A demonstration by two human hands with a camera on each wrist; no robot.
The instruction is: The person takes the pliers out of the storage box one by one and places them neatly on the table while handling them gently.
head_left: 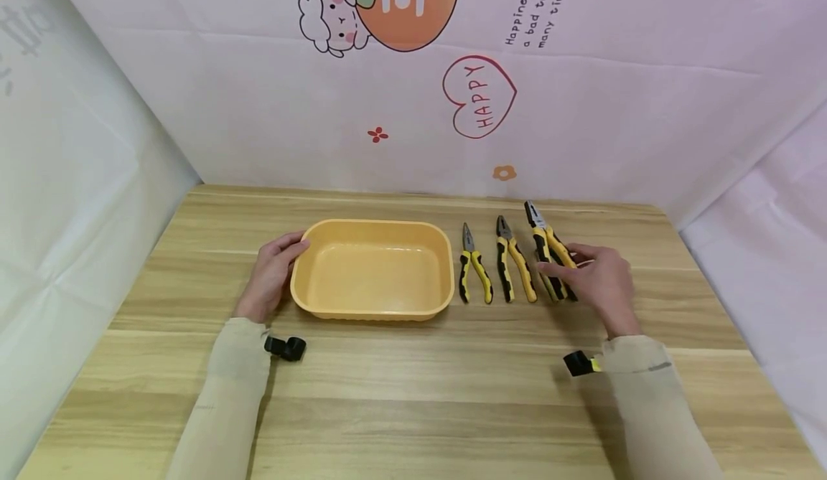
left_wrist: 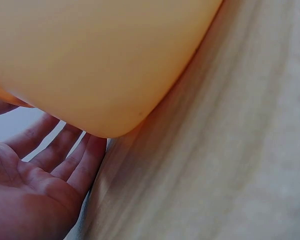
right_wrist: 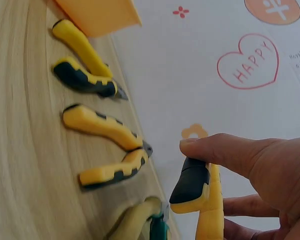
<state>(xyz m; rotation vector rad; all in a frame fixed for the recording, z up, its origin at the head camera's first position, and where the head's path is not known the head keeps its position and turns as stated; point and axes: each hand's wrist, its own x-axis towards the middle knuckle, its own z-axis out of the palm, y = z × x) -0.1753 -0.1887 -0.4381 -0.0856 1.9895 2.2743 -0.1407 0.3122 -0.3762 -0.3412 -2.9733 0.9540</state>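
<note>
In the head view, my left hand holds the left end of a yellow plastic tub, thumb at the rim. The left wrist view shows the fingers against the tub's outer wall. My right hand grips a pair of yellow-and-black combination pliers by the handles, jaws pointing away. Under them lies another tool with olive and green handles, partly hidden. To the left lie a second pair of combination pliers and smaller needle-nose pliers.
The wooden table ends at a white printed cloth behind. More cloth hangs at both sides. The pliers on the table lie in a row right of the tub, near the back edge.
</note>
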